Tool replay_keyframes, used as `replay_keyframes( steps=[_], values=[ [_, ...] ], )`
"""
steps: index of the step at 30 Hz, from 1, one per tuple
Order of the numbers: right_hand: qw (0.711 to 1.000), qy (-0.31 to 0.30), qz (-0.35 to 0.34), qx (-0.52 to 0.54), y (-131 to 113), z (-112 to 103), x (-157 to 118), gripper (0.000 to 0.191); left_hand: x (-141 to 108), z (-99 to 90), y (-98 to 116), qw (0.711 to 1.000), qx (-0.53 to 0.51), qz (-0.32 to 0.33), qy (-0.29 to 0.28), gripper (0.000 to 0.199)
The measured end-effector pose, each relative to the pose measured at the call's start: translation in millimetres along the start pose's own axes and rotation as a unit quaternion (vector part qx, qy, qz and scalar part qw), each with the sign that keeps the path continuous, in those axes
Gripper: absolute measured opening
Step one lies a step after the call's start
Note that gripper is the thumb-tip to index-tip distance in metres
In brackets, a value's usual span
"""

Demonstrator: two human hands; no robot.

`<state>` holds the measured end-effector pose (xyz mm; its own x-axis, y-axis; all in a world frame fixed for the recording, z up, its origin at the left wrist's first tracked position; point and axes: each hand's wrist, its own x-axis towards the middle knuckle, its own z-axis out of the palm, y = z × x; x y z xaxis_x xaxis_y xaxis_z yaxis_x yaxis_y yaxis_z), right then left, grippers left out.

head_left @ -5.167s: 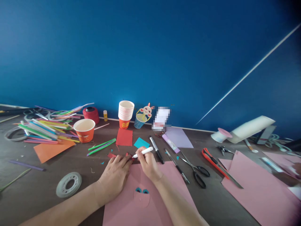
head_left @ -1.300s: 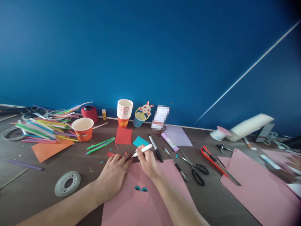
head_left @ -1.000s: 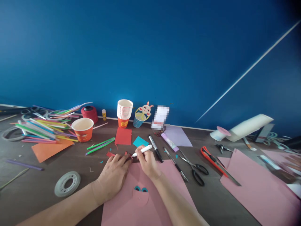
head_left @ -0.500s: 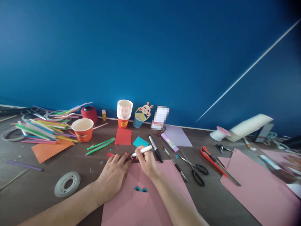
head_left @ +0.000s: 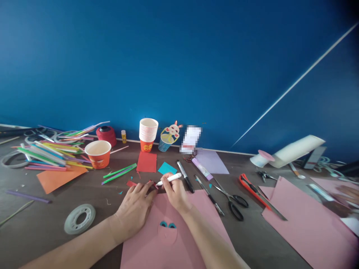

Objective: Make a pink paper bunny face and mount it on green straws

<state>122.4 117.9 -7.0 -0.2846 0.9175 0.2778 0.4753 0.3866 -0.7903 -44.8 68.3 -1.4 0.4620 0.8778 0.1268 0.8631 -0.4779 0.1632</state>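
My right hand [head_left: 176,193] pinches a white marker pen [head_left: 173,178], its tip pointing left and down at a small pink-red scrap [head_left: 156,187]. Beside that tip lies my left hand [head_left: 137,205], fingers stretched out and pressed down at the edge of the scrap, which they partly cover. Both hands rest over the top of a pink paper sheet [head_left: 193,239]. Lower on the sheet is a rounded pink cut-out [head_left: 167,236] with two blue-and-black eyes. A bit of red paper [head_left: 131,183] lies left of my left fingertips.
A black marker [head_left: 185,177], a pen [head_left: 209,195] and scissors [head_left: 232,200] lie to the right, with a red-handled cutter [head_left: 254,192] beyond. Left are a tape roll [head_left: 80,219], a paper cup [head_left: 98,155] and coloured straws [head_left: 53,153]. Stacked cups [head_left: 148,134] stand behind. Another person's hand [head_left: 350,192] blurs at far right.
Almost nothing differs. The marker's tip has shifted very slightly left, and the other person's hand at the far right has moved a little.
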Motion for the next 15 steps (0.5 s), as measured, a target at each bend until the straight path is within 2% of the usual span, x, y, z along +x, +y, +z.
replay_keyframes(
  steps=[15],
  values=[
    [1.0, -0.003, -0.004, -0.007, -0.6, -0.9, 0.3, 0.025, 0.3, 0.0, -0.2, 1.0, -0.008, 0.003, 0.005, 0.038]
  ],
)
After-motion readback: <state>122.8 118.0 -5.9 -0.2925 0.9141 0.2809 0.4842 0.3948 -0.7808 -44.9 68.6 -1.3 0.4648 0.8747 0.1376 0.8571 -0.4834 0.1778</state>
